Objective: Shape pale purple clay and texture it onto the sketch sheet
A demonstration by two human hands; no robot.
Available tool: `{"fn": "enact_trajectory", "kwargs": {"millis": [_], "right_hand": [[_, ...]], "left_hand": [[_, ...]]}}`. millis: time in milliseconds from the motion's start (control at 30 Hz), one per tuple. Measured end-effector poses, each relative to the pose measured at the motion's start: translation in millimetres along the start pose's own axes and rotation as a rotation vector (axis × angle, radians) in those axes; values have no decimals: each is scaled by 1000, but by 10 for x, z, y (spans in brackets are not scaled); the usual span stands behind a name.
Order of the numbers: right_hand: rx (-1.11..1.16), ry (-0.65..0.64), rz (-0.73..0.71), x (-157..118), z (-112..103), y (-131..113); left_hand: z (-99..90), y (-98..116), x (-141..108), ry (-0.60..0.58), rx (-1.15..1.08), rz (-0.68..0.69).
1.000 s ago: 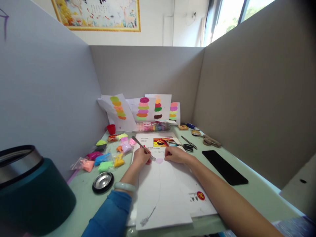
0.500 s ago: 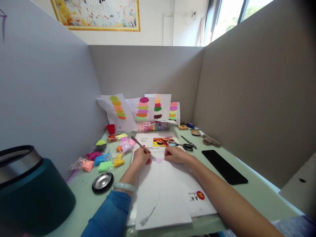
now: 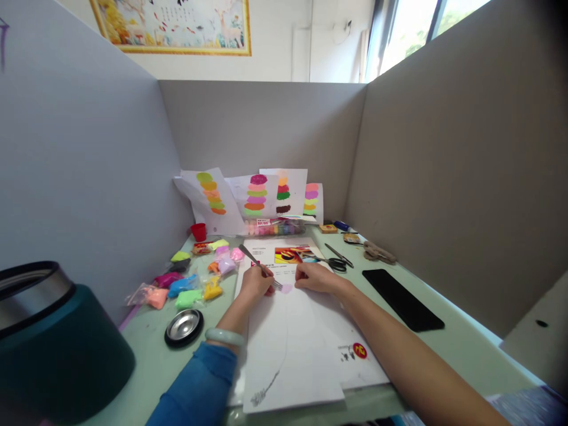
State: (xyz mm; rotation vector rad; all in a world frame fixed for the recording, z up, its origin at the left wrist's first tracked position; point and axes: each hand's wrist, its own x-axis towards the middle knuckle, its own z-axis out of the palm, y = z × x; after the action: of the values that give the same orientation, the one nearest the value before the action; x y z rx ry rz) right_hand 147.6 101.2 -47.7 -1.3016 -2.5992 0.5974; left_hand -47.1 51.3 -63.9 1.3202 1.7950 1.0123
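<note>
My left hand (image 3: pixel 257 281) is closed round a metal fork (image 3: pixel 249 253), its handle slanting up and left and its tines pointing down to the right. The tines are at the left edge of a small lilac patch (image 3: pixel 287 289), which looks like flattened clay, on a white sheet of paper (image 3: pixel 293 361). Just right of the patch, my right hand (image 3: pixel 310 277) rests on the paper with its fingers curled together. Whatever is between those fingertips is hidden. A thin line runs down the sheet from the patch to a grey scribbled drawing (image 3: pixel 261 395).
Several small bags of coloured clay (image 3: pixel 189 299) lie to the left, by a round metal lid (image 3: pixel 184 328) and a large teal flask (image 3: pixel 57 349). On the right are scissors (image 3: pixel 337 264) and a black phone-like slab (image 3: pixel 402 300). Painted sheets (image 3: pixel 213 201) lean at the back.
My left hand and the fork have shifted slightly to the right, bringing the tines up to the lilac patch. My right hand has stayed nearly still.
</note>
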Motion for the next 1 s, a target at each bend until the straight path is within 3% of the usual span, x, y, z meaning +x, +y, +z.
{"fn": "enact_trajectory", "kwargs": {"millis": [400, 1000], "right_hand": [[1, -1, -5, 11, 10, 17], [19, 7, -15, 17, 22, 43]], "left_hand": [[0, -2, 4, -22, 28, 27], [-57, 3, 16, 19, 18, -53]]}}
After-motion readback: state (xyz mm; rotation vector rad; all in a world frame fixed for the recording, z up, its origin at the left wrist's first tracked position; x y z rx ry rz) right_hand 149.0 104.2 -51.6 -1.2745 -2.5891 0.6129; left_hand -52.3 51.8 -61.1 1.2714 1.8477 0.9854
